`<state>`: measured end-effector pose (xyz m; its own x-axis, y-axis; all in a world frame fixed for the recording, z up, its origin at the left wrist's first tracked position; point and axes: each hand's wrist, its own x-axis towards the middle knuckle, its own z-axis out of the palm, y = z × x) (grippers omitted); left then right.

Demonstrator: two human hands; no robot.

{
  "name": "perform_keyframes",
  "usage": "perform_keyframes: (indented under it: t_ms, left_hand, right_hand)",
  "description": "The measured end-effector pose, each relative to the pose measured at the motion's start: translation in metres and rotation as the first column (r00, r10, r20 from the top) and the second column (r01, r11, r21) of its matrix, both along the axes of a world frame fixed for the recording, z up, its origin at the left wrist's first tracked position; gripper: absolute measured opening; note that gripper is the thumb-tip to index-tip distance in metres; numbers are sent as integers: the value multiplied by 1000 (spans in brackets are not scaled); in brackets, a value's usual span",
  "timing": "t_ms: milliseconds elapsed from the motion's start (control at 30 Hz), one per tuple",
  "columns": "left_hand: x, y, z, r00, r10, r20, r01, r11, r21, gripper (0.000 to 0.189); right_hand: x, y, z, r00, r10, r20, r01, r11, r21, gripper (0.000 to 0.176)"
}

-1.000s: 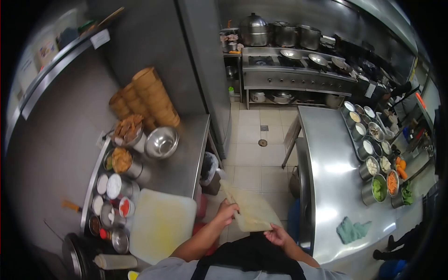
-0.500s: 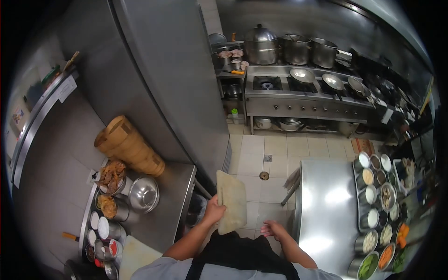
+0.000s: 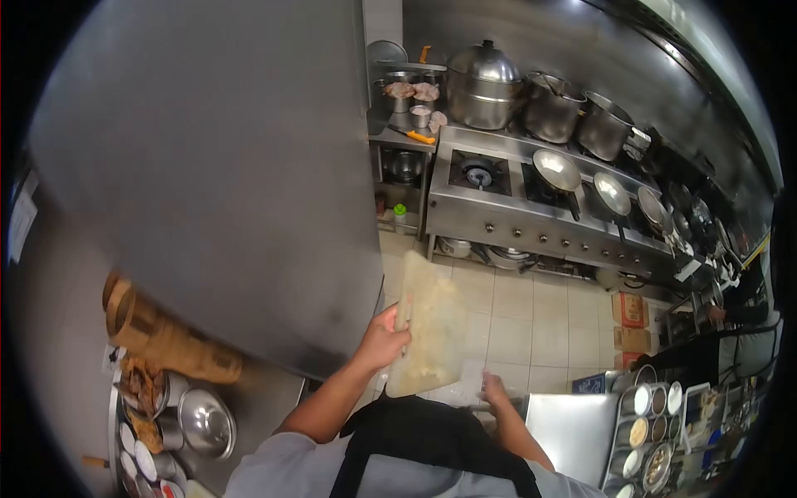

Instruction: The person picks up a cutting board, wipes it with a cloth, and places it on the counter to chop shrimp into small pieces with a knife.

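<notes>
A pale, worn cutting board (image 3: 430,332) is held upright in front of my body. My left hand (image 3: 386,339) is closed around its left edge, by the handle slot. My right hand (image 3: 493,388) hangs to the right of the board, apart from it and close to the corner of the steel table (image 3: 564,423). Its fingers are small and blurred, and a pale patch beside them is too faint to identify.
A large steel cabinet (image 3: 232,166) stands on the left. Ahead is a stove (image 3: 531,216) with pans and stockpots. Bamboo steamers (image 3: 166,332) and a metal bowl (image 3: 207,423) are at lower left. Food containers (image 3: 638,432) line the right, where another person (image 3: 747,349) stands.
My view has turned and moved forward, toward the stove and cabinet. The cutting board has stayed in my left hand. Another person has come into view at the right.
</notes>
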<state>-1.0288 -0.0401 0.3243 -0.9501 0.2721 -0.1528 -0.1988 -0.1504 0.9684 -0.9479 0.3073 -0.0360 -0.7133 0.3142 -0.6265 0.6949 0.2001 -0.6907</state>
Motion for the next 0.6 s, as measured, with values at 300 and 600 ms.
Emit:
perform_keyframes:
  t_ms: [300, 600]
  left_hand:
    - [-216, 73, 55, 972, -204, 115, 178, 963, 201, 78]
    - [-414, 144, 20, 961, -214, 174, 161, 949, 272, 69]
  right_hand:
    - [-143, 92, 205, 895, -415, -167, 265, 793, -549, 60]
    - [-347, 165, 146, 920, -377, -110, 132, 562, -817, 74]
